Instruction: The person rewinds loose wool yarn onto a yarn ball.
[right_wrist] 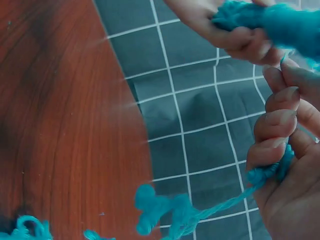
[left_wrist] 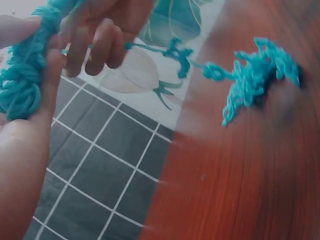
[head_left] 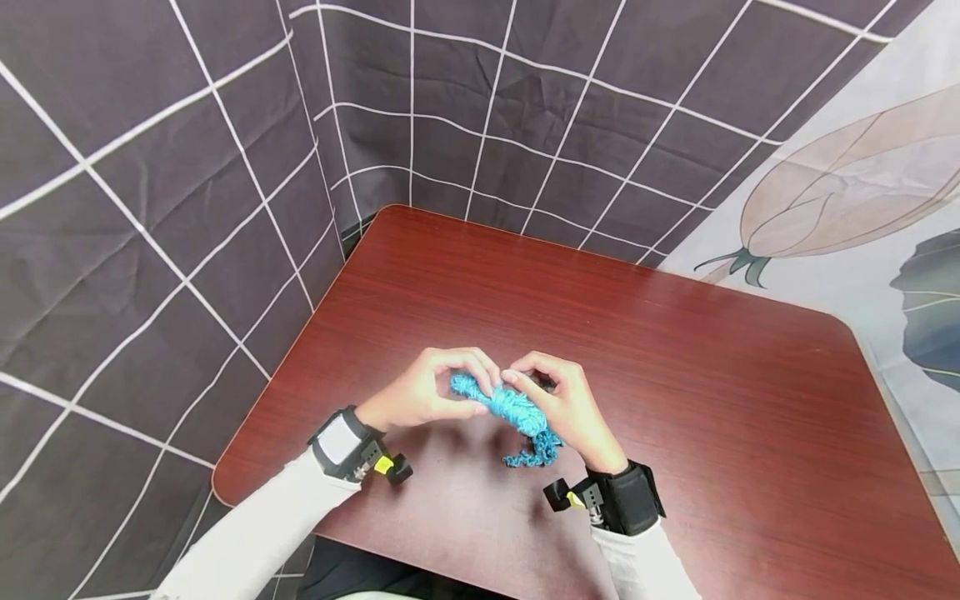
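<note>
A turquoise skein of yarn point(head_left: 517, 408), wound into a thick bundle with narrower ends, is held above the table. My left hand point(head_left: 420, 392) grips it, thumb on one side and fingers on the other. Close beside it, my right hand point(head_left: 568, 410) pinches a thin strand between thumb and index finger, as the right wrist view shows. The same strand runs through its curled fingers point(right_wrist: 275, 122) and out below the palm. From there a kinked, knotted tail of yarn point(left_wrist: 250, 77) hangs down and gathers in a loose tangle over the tabletop.
The reddish-brown wooden table point(head_left: 675, 375) spreads under both hands. Dark gridded cloth point(head_left: 495, 100) hangs behind and to the left, and a pale printed cloth point(head_left: 847, 192) is on the right. Each wrist wears a black strap point(head_left: 632, 498) with a small camera.
</note>
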The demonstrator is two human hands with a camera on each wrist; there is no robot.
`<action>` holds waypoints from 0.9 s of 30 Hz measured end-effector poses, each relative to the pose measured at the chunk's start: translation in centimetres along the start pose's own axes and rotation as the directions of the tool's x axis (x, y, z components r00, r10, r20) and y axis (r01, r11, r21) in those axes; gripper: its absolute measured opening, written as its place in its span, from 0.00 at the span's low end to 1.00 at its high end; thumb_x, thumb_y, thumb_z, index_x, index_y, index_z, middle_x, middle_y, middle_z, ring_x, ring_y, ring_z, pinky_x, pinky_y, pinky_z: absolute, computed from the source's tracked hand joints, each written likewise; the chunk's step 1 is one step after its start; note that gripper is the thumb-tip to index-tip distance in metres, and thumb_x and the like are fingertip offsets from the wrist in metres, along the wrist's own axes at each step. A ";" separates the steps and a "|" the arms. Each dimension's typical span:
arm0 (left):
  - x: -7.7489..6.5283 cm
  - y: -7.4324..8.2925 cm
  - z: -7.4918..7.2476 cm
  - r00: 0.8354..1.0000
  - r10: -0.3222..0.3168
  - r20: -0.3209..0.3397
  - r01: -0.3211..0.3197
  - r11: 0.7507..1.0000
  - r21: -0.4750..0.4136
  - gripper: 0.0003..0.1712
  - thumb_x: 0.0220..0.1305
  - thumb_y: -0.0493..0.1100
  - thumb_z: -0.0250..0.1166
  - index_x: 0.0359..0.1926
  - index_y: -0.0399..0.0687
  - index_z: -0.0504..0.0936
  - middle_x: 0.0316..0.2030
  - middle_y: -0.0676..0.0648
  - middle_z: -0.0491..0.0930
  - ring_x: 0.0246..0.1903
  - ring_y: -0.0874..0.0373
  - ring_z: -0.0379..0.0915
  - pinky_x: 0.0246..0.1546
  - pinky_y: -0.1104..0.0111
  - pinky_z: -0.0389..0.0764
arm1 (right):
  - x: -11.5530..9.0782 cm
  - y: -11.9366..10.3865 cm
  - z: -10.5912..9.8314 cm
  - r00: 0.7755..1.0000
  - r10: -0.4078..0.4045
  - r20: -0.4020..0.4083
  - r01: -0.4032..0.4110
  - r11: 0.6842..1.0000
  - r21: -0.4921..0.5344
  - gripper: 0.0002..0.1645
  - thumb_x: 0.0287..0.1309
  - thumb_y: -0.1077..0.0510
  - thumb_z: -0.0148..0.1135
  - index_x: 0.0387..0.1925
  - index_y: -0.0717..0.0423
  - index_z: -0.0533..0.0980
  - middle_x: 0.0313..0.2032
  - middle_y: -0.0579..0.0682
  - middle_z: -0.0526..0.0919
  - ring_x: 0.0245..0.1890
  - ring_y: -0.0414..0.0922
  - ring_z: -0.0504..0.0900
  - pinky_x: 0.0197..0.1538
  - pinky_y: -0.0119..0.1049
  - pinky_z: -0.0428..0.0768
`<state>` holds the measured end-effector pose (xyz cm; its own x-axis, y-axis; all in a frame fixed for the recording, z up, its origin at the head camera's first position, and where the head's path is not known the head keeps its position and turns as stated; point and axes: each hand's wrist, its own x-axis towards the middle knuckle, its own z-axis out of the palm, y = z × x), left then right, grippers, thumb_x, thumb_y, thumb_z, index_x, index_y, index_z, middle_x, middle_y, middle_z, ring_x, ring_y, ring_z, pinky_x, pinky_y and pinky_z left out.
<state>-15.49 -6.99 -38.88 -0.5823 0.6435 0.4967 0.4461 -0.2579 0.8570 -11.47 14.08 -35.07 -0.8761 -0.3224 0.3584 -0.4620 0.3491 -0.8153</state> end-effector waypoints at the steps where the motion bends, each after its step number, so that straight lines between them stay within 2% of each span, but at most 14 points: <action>1: 0.0 -0.4 0.0 1.000 0.008 -0.015 -0.009 1.000 -0.029 0.13 0.50 0.25 0.69 0.36 0.43 0.81 0.40 0.43 0.80 0.45 0.50 0.75 0.46 0.64 0.80 | 0.0 0.1 0.1 1.000 -0.003 0.002 0.002 1.000 0.016 0.05 0.56 0.70 0.63 0.31 0.60 0.81 0.26 0.52 0.82 0.25 0.36 0.74 0.29 0.28 0.73; 4: 0.2 -0.3 0.0 0.995 0.024 -0.097 -0.031 0.997 -0.067 0.14 0.49 0.23 0.69 0.35 0.41 0.80 0.39 0.41 0.79 0.45 0.47 0.74 0.46 0.65 0.79 | -0.1 -0.5 0.4 1.000 0.002 0.005 -0.002 1.000 0.010 0.08 0.54 0.75 0.60 0.32 0.62 0.80 0.24 0.51 0.80 0.26 0.33 0.73 0.31 0.28 0.73; 6: 0.3 -0.2 0.0 0.986 0.028 -0.165 -0.038 0.997 -0.063 0.13 0.50 0.23 0.69 0.35 0.40 0.80 0.40 0.41 0.79 0.45 0.46 0.74 0.46 0.65 0.79 | -0.2 -0.5 0.6 1.000 0.019 0.012 -0.019 1.000 0.010 0.09 0.54 0.75 0.58 0.34 0.64 0.80 0.22 0.50 0.77 0.26 0.33 0.72 0.32 0.27 0.73; 10: 0.6 -0.1 0.1 0.952 0.026 -0.304 -0.025 1.000 0.005 0.13 0.51 0.26 0.70 0.37 0.40 0.81 0.42 0.42 0.79 0.47 0.47 0.74 0.49 0.63 0.78 | -0.5 0.9 1.4 0.998 0.056 0.033 -0.057 0.998 0.034 0.06 0.61 0.69 0.58 0.34 0.62 0.81 0.17 0.50 0.71 0.20 0.33 0.68 0.26 0.27 0.70; 12: 0.8 0.0 0.2 0.931 0.020 -0.363 0.000 0.999 0.053 0.13 0.50 0.25 0.70 0.38 0.39 0.81 0.42 0.42 0.80 0.47 0.48 0.74 0.50 0.62 0.77 | -0.7 1.8 1.8 0.997 0.065 0.049 -0.067 0.997 0.048 0.07 0.63 0.66 0.58 0.33 0.58 0.81 0.16 0.49 0.70 0.17 0.34 0.67 0.22 0.29 0.68; 15: 1.0 0.4 0.4 0.898 0.001 -0.439 0.067 0.988 0.140 0.13 0.50 0.25 0.70 0.38 0.37 0.81 0.41 0.41 0.81 0.46 0.51 0.75 0.50 0.65 0.76 | -0.8 2.7 2.1 0.996 0.066 0.059 -0.068 0.997 0.040 0.08 0.65 0.61 0.57 0.31 0.51 0.80 0.16 0.46 0.71 0.16 0.35 0.67 0.22 0.29 0.68; 18: 1.1 1.3 0.7 0.879 -0.024 -0.477 0.146 0.964 0.222 0.13 0.50 0.25 0.70 0.38 0.35 0.81 0.39 0.39 0.81 0.43 0.51 0.75 0.48 0.69 0.74 | -0.9 2.7 2.0 0.997 0.049 0.057 -0.051 0.998 0.022 0.09 0.66 0.58 0.57 0.31 0.50 0.80 0.17 0.44 0.71 0.17 0.36 0.68 0.22 0.31 0.68; 20: 1.1 1.9 0.9 0.882 -0.044 -0.469 0.192 0.943 0.273 0.12 0.50 0.26 0.70 0.38 0.35 0.82 0.39 0.40 0.81 0.43 0.51 0.75 0.48 0.69 0.73 | -0.9 2.5 1.9 0.997 0.055 0.048 -0.056 0.998 0.013 0.09 0.65 0.57 0.58 0.30 0.50 0.81 0.18 0.43 0.72 0.18 0.37 0.68 0.23 0.31 0.68; 21: 1.1 2.2 1.0 0.890 -0.055 -0.453 0.208 0.932 0.296 0.12 0.50 0.26 0.70 0.38 0.35 0.82 0.38 0.40 0.80 0.42 0.51 0.75 0.48 0.69 0.73 | -0.8 2.4 1.8 0.997 0.060 0.041 -0.060 0.998 0.004 0.08 0.65 0.57 0.58 0.30 0.50 0.80 0.19 0.42 0.72 0.18 0.37 0.68 0.23 0.31 0.68; 24: 1.0 2.5 1.1 0.924 -0.098 -0.369 0.230 0.915 0.332 0.11 0.49 0.26 0.70 0.36 0.36 0.82 0.38 0.41 0.80 0.41 0.51 0.76 0.47 0.67 0.74 | -0.6 1.6 1.5 0.997 0.078 0.003 -0.078 0.997 -0.016 0.06 0.63 0.60 0.60 0.30 0.51 0.80 0.20 0.44 0.73 0.20 0.36 0.67 0.25 0.30 0.67; 27: 0.9 2.6 1.0 0.956 -0.139 -0.258 0.222 0.918 0.329 0.11 0.49 0.26 0.70 0.35 0.36 0.81 0.38 0.40 0.80 0.40 0.50 0.76 0.45 0.66 0.75 | -0.4 0.5 1.0 0.997 0.065 -0.037 -0.066 0.997 -0.028 0.04 0.60 0.65 0.61 0.30 0.57 0.80 0.21 0.50 0.76 0.22 0.36 0.67 0.27 0.29 0.66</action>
<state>-14.11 -6.36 -36.34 -0.7941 0.4651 0.3912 0.5037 0.1435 0.8518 -11.21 13.45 -36.05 -0.9087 -0.2661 0.3216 -0.4071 0.3940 -0.8241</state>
